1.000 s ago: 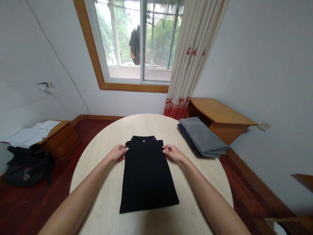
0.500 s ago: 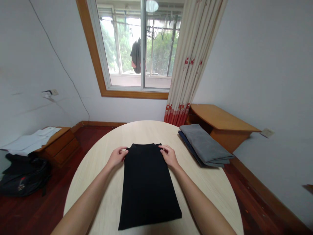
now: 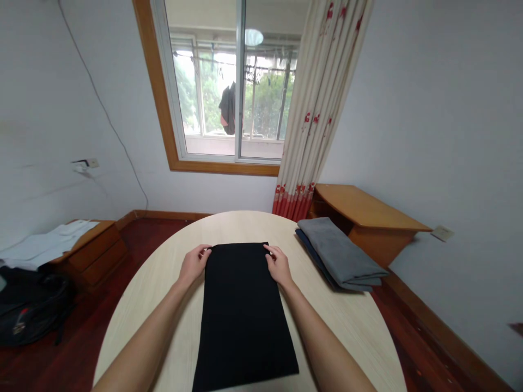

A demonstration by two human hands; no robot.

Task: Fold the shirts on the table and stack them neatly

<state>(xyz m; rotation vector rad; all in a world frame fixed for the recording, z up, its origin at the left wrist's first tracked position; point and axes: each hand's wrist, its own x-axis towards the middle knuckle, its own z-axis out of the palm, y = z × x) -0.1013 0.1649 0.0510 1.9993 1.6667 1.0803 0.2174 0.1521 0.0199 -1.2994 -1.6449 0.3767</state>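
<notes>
A folded black garment (image 3: pixel 245 316) lies flat on the round, pale wooden table (image 3: pixel 155 305), its long sides running toward me. My left hand (image 3: pixel 195 265) pinches its far left corner between thumb and fingers. At the far right corner, my right hand (image 3: pixel 279 265) grips the cloth in the same way. The far edge between both hands looks nearly straight. Whether it is a shirt or another kind of garment, I cannot tell.
Folded grey and dark blue clothes (image 3: pixel 339 256) are stacked at the table's right edge. Behind them stands a wooden desk (image 3: pixel 368 209) beside the curtain (image 3: pixel 314 109). To the left are a low drawer cabinet (image 3: pixel 100 250) with papers (image 3: pixel 53 242) and a black bag (image 3: pixel 36 310).
The garment's far edge, which showed an uneven, notched neckline, now looks straight. Both hands keep hold of the corners. The camera view has tipped slightly upward.
</notes>
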